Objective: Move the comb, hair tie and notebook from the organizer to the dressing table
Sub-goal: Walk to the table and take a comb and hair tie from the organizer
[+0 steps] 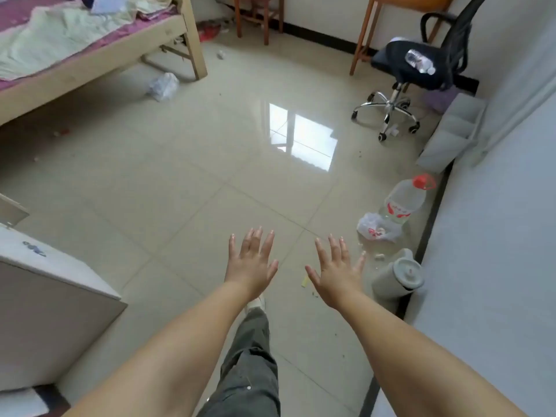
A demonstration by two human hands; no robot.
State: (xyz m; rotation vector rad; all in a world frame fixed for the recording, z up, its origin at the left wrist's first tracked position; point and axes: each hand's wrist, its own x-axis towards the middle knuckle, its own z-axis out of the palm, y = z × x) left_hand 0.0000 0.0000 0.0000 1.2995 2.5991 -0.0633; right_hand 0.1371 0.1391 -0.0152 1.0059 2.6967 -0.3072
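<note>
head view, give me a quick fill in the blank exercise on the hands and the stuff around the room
1. Both hands, left and right, are open and hold ____.
2. The small clear bottle lies on the seat of the ____.
3. The big bottle on the floor has a ____ cap.
4. The grey jug stands on the floor beside the ____ hand.

Missing words: nothing; chair; red; right

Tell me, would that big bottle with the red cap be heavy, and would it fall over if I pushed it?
The big bottle looks nearly full of clear liquid, so probably heavy. It already seems tilted beside the plastic bag, so a push might tip it. Its smooth round sides suggest it would roll.
</note>
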